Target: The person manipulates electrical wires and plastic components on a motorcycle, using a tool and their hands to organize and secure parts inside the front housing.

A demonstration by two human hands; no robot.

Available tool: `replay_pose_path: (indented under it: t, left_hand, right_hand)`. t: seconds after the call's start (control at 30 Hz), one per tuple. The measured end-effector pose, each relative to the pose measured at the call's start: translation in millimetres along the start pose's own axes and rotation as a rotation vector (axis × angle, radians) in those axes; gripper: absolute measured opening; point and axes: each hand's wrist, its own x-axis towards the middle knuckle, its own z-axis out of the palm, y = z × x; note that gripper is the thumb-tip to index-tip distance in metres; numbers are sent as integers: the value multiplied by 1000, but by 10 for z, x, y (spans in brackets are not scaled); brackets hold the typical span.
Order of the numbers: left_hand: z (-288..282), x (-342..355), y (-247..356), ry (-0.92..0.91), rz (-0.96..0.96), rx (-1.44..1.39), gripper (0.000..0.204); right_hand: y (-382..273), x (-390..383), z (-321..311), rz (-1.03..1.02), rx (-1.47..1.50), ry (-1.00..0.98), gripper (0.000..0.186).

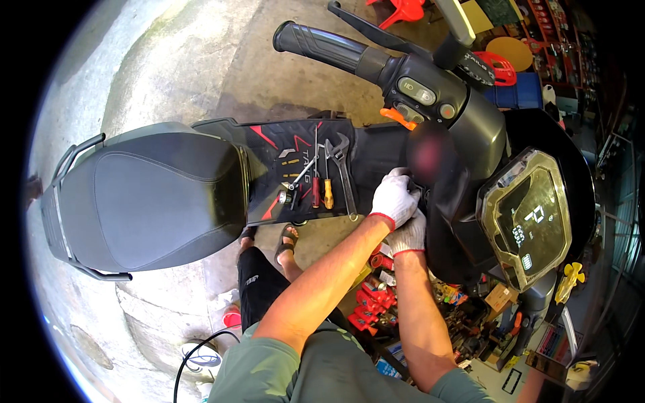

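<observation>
As the left hand (395,199), white-gloved, curls its fingers in against the dark front panel (445,235) around mid-frame, the right hand (408,235) tucks in just below, partly covered by it. Are they pinching anything? Can't tell: the fingertips are hidden. It's a scooter (379,161) they're on, stretching right across the frame: seat (154,195) out at left, lit display (527,221) over at right, one grip (329,50) poking into the top centre, orange switch (400,119) bright above the hands. And look left of the gloves, on the footboard (269,171): adjustable wrench (345,174), yellow screwdriver (328,193) beside it, red screwdriver (316,193) next along, and a silver tool (306,172) lying aslant to the left of those, all close together.
</observation>
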Motion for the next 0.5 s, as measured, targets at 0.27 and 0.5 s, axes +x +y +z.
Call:
replay_pose_path:
  t: [0.27,0.5]
  left_hand:
    - [-60,-11,108,-25,-25,72,26]
    - [-134,43,166,-123,39,325,35]
  right_hand:
    - [5,34,-17,-102,-128,126,34]
    - [5,29,30,-37,35,74,36]
